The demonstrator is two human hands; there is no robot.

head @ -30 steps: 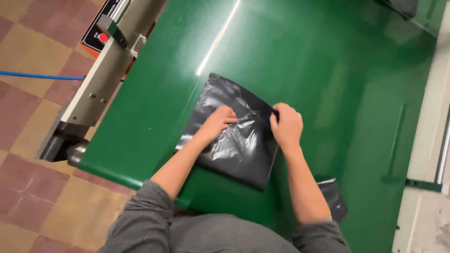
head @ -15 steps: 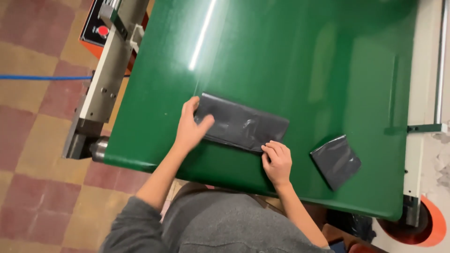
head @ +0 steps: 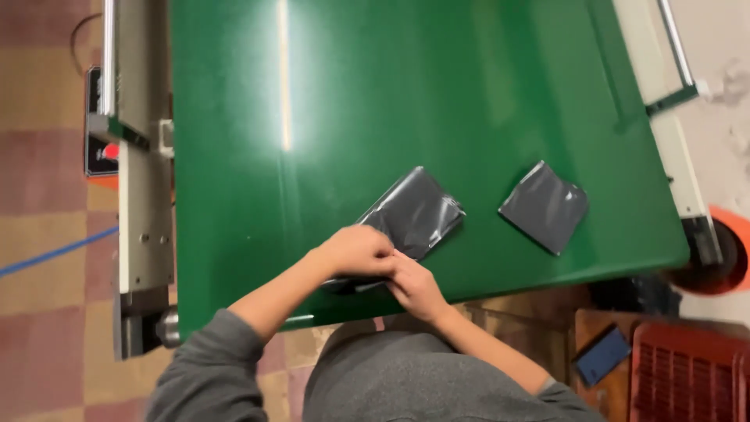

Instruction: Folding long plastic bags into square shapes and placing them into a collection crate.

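- Folding judged as the step in hand: both your hands meet at the near end of the dark grey plastic bag (head: 412,219), close to the near edge of the green table (head: 312,117).
- Left hand (head: 355,252) sits on top of the bag's near end, fingers curled and pressed together over the film. Keep that palm flat so the fold stays trapped.
- Right hand (head: 418,287) comes in from below, just beside and touching the left. Fingertips look tucked against the bag's edge; whether they pinch the film or only push on it, I cannot tell, since the left hand covers the contact.
- Bag lies diagonal, near end under your hands, far end free and flat on the table, pointing up-right. It looks already folded into a narrow strip.
- Judgement: line up the edges before you crease; the film is glossy and likely slides, so press down, don't drag.
- Judgement: the near end is close to the table lip, so keep it on the surface or the fold can slip off.
- Second folded bag (head: 544,205) lies flat to the right, well apart from the first. Untouched by either hand.
- Further left, the grey metal side rail (head: 144,195) runs along the table edge, clear of your work.
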